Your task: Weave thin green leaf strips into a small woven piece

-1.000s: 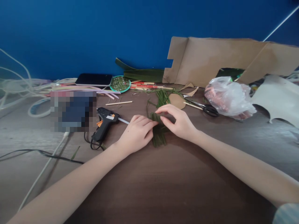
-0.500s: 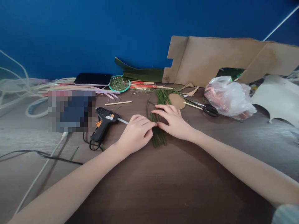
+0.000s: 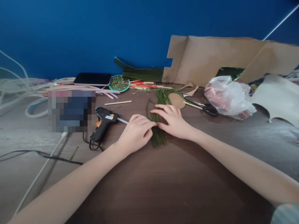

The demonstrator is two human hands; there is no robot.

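While left hand point(image 3: 137, 130) bunches fingers at green strips point(image 3: 158, 137) (grip hidden from here) | right hand point(image 3: 175, 123) spread | keep strips flat

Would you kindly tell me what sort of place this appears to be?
Probably a craft worktable against a blue wall: a black glue gun, scissors and thin green strips lie on it.

Cardboard point(image 3: 210, 57) stands before a blue wall point(image 3: 140, 28), behind a plastic bag point(image 3: 230, 98).
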